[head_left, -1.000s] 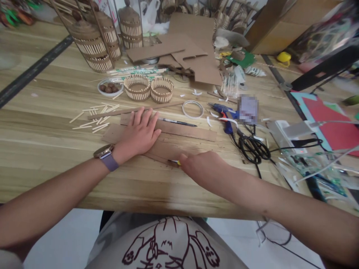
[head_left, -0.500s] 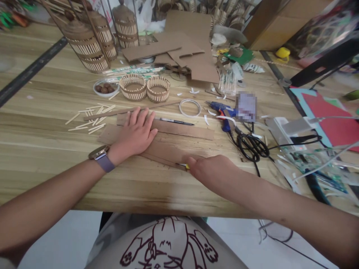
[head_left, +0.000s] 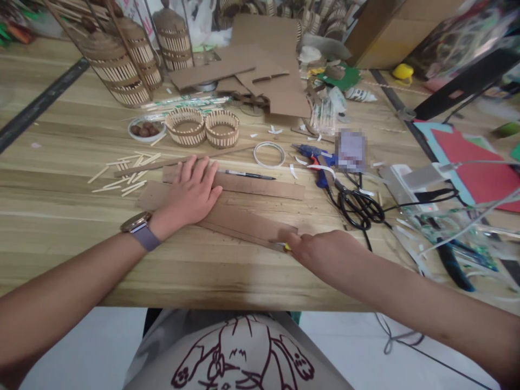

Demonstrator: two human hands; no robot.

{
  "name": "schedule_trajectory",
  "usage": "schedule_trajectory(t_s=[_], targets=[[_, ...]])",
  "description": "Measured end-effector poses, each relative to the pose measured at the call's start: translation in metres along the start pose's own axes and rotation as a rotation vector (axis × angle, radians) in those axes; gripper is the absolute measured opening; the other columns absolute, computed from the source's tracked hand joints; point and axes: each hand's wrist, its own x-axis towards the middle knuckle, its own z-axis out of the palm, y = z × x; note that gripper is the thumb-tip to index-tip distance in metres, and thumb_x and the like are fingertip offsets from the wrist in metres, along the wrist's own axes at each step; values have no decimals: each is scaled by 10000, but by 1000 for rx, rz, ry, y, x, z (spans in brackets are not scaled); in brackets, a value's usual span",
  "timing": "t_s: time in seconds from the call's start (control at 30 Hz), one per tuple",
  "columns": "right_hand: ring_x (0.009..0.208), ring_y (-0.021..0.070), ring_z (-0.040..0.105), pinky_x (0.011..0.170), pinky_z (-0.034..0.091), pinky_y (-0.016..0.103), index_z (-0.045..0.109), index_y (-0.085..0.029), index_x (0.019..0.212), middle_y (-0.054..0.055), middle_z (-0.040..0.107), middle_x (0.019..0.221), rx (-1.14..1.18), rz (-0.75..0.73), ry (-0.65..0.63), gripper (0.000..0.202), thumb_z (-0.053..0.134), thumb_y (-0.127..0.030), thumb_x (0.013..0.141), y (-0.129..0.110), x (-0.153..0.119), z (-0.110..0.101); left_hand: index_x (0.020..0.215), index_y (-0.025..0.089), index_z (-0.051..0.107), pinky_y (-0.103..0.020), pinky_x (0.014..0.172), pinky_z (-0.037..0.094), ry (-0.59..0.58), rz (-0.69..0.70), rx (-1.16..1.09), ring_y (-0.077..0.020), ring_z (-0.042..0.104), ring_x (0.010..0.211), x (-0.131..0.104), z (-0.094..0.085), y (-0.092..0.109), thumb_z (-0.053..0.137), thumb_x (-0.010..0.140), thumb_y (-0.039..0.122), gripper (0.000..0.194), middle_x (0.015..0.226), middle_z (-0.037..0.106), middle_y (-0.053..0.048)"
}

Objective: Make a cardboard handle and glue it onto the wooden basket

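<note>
My left hand [head_left: 193, 189] lies flat with spread fingers across a long cardboard strip [head_left: 244, 221] and a second, narrower strip [head_left: 264, 188] beyond it. A pencil-like line runs along the near edge of the closer strip. Closed around a utility knife [head_left: 287, 247], my right hand [head_left: 312, 246] is at that strip's right end. Only a bit of the knife's yellow body and its thin blade show; the rest is hidden in the fist. The blade meets the cardboard near its lower edge. A black pen [head_left: 249, 175] rests by the far strip.
Beyond my hands are a tape roll [head_left: 269, 155], two round stick baskets [head_left: 222, 129], a bowl of brown balls [head_left: 147, 130] and loose sticks [head_left: 132, 170]. A blue glue gun [head_left: 319, 157] and coiled black cable [head_left: 361, 206] lie at right. Cardboard sheets [head_left: 268, 59] are stacked behind.
My right hand has slid right with the knife along the near strip's lower edge, toward its end. My left hand still presses on the cardboard; the whole view has shifted slightly.
</note>
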Motion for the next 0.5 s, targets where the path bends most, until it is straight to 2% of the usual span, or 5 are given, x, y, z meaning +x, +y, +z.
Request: schedule_trajectory(t_s=[0.13, 0.33, 0.5], targets=[[533, 167, 643, 428, 167, 287, 550, -133, 1225, 37, 710, 666, -7, 3, 38, 353, 525, -29, 888, 4, -4, 8, 1540, 88, 326, -609, 1207, 150, -8, -11, 12, -392, 187, 1508, 0, -1, 1, 302, 1006, 419, 629, 1612, 316, -193], [554, 177, 657, 406, 169, 289, 504, -97, 1346, 51, 729, 699, -5, 17, -2, 483, 549, -28, 870, 8, -11, 7, 1535, 97, 340, -614, 1204, 154, 0, -9, 11, -394, 194, 1506, 0, -1, 1, 294, 1004, 421, 623, 1607, 332, -186], [586, 197, 687, 413, 166, 292, 548, -118, 1280, 50, 724, 705, -20, 6, -34, 433, 547, -13, 861, 12, -17, 11, 1536, 123, 345, -615, 1204, 152, 30, -1, -18, -390, 203, 1506, -1, 2, 0, 304, 1002, 428, 617, 1601, 347, -182]])
